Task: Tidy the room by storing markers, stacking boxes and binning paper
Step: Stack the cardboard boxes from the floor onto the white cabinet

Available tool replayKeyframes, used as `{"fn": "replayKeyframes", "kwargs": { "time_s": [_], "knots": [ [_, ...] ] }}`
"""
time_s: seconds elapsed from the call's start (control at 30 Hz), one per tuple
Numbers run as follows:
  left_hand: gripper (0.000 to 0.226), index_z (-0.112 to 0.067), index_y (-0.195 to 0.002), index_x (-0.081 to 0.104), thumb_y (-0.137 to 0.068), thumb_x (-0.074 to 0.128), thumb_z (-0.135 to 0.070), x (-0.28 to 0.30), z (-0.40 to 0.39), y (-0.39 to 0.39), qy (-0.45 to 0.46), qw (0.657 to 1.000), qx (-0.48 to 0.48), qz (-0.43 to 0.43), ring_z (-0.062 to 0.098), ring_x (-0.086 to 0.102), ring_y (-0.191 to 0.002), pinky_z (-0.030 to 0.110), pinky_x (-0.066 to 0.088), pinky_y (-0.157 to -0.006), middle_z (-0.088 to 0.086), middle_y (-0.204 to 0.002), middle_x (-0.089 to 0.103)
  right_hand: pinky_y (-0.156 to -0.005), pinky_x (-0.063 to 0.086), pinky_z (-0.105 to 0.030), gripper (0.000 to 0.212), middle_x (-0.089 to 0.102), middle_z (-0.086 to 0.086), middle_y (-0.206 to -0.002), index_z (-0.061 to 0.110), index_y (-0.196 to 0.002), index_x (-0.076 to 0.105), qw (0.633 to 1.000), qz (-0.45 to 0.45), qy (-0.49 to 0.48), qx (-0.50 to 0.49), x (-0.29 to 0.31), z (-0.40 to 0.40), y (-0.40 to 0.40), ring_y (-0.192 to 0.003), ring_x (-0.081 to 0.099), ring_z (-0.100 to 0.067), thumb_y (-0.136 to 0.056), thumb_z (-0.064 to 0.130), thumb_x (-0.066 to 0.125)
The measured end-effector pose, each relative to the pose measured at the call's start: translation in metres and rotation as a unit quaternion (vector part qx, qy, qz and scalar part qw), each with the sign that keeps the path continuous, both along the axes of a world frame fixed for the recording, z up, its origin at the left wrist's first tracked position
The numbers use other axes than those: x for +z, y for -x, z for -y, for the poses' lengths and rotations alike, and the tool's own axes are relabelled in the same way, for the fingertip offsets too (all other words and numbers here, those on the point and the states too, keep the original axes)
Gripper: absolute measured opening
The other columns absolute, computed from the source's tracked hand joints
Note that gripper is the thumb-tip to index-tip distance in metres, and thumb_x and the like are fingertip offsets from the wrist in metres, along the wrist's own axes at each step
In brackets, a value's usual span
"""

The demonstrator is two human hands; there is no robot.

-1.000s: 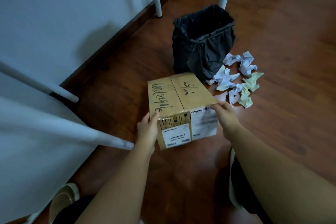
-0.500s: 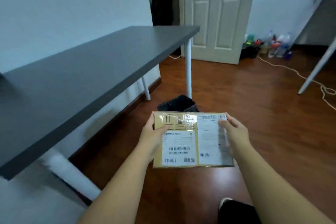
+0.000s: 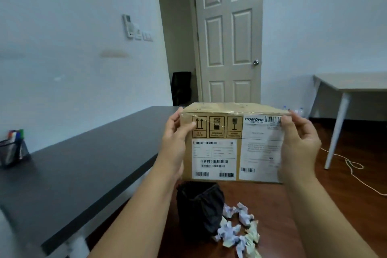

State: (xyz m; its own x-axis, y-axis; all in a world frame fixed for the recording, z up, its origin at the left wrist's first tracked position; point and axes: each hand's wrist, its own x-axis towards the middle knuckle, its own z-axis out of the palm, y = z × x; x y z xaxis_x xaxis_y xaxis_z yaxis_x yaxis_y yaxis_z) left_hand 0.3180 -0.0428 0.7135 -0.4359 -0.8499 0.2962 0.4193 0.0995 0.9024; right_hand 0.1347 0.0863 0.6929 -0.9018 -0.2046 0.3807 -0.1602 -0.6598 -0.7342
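Cardboard box (image 3: 232,142) held up in mid-air, clamped at its sides by left hand (image 3: 174,142) and right hand (image 3: 298,144), above black bin (image 3: 199,207) and crumpled paper (image 3: 238,228) on floor; dark desk (image 3: 83,163) left.

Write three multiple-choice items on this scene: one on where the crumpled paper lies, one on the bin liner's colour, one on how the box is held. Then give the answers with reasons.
1. Where does the crumpled paper lie?
A. on the dark desk
B. on the floor beside the bin
C. inside the bin

2. What colour is the liner of the bin?
A. black
B. white
C. blue

3. How is the cardboard box held?
A. resting on the floor
B. under one arm
C. in the air between both hands

Answers: 1 B, the balls sit on the wooden floor to the right of the bin. 2 A, the bag is black. 3 C, the left hand and right hand grip its opposite sides above the bin.
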Motion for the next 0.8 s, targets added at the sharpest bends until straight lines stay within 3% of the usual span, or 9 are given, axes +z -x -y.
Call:
{"fn": "replayKeyframes", "kwargs": {
  "time_s": [0.13,0.27,0.37,0.43,0.53,0.63,0.8],
  "knots": [
    [0.038,-0.032,-0.123,0.059,-0.092,0.062,-0.011,0.044,-0.015,-0.023,0.056,0.997,0.027,-0.049,0.023,0.064,-0.114,0.040,0.054,-0.092,0.003,-0.126,0.065,-0.078,0.054,-0.021,0.011,0.068,0.008,-0.096,0.022,-0.100,0.065,0.997,-0.029,0.073,0.000,0.039,-0.006,-0.027,-0.088,0.067,-0.001,-0.091,0.016,0.063],
    [0.041,-0.026,-0.131,0.056,-0.093,0.060,-0.011,0.087,-0.025,-0.066,0.132,0.986,0.062,-0.076,0.017,0.067,-0.105,0.028,0.056,-0.075,0.004,-0.126,0.064,-0.093,0.054,-0.033,0.018,0.067,0.000,-0.106,0.024,-0.097,0.064,0.988,-0.056,0.146,-0.010,0.071,0.004,-0.064,-0.105,0.065,-0.015,-0.087,0.009,0.060],
    [0.037,-0.024,-0.128,0.056,-0.095,0.057,-0.008,0.111,-0.029,-0.108,0.180,0.973,0.095,-0.105,0.010,0.070,-0.093,0.021,0.056,-0.070,0.007,-0.125,0.064,-0.090,0.054,-0.031,0.024,0.067,0.000,-0.104,0.020,-0.097,0.064,0.973,-0.063,0.222,0.002,0.090,0.022,-0.098,-0.101,0.064,-0.014,-0.084,0.002,0.055],
    [0.035,-0.026,-0.123,0.057,-0.095,0.056,-0.005,0.122,-0.032,-0.135,0.208,0.963,0.120,-0.122,0.009,0.071,-0.091,0.022,0.056,-0.070,0.005,-0.120,0.066,-0.083,0.053,-0.029,0.026,0.068,0.002,-0.097,0.016,-0.098,0.064,0.962,-0.061,0.266,0.018,0.101,0.038,-0.120,-0.094,0.065,-0.012,-0.080,0.001,0.053],
    [0.037,-0.030,-0.120,0.058,-0.094,0.056,-0.004,0.136,-0.031,-0.187,0.247,0.945,0.177,-0.122,0.013,0.069,-0.097,0.026,0.057,-0.075,-0.003,-0.109,0.069,-0.086,0.053,-0.038,0.029,0.068,-0.008,-0.099,0.014,-0.099,0.068,0.947,-0.033,0.311,0.068,0.117,0.076,-0.160,-0.097,0.064,-0.023,-0.076,0.003,0.054],
    [0.040,-0.032,-0.122,0.059,-0.093,0.059,-0.005,0.152,-0.026,-0.250,0.273,0.925,0.241,-0.112,0.019,0.066,-0.106,0.032,0.057,-0.081,-0.006,-0.106,0.070,-0.090,0.054,-0.042,0.036,0.067,-0.018,-0.106,-0.005,-0.111,0.065,0.935,-0.015,0.323,0.147,0.137,0.116,-0.219,-0.101,0.065,-0.030,-0.077,0.002,0.052],
    [0.042,-0.032,-0.122,0.057,-0.094,0.056,-0.001,0.173,-0.021,-0.353,0.293,0.883,0.353,-0.101,0.013,0.067,-0.100,0.024,0.056,-0.074,-0.004,-0.111,0.068,-0.085,0.053,-0.025,0.033,0.072,0.009,-0.097,0.012,-0.104,0.067,0.912,-0.024,0.311,0.265,0.168,0.159,-0.336,-0.098,0.066,-0.008,-0.081,-0.002,0.049]
  ]
}}
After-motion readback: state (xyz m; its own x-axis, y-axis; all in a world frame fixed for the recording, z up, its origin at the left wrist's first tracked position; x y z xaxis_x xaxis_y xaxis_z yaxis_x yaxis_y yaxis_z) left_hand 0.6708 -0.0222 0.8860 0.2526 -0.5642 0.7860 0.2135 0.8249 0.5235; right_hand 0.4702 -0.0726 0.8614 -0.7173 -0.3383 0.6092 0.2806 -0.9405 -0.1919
